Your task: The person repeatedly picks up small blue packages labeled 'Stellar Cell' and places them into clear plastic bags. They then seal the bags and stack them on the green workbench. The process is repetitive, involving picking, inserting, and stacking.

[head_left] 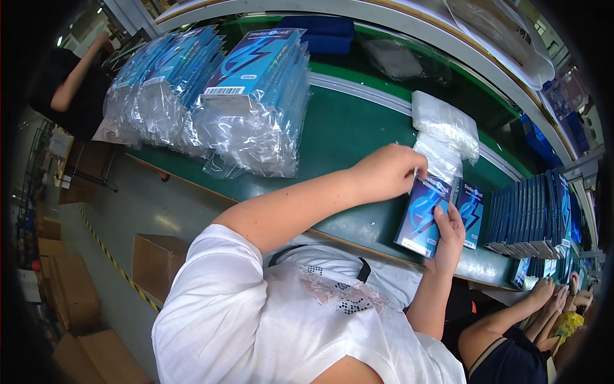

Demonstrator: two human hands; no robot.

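Observation:
My right hand grips a flat blue box with a lightning-bolt print, thumb across its front. My left hand reaches across with fingers pinched together at the box's upper left corner. What they pinch is too small to make out. Right beside my left hand lies a stack of clear plastic bags. A second blue box sits just behind and right of the held one, on the green table.
Bagged blue boxes stand in piles on the table's left. A row of unbagged boxes stands at the right, near other people's hands. A blue bin sits at the back. Cardboard boxes are on the floor.

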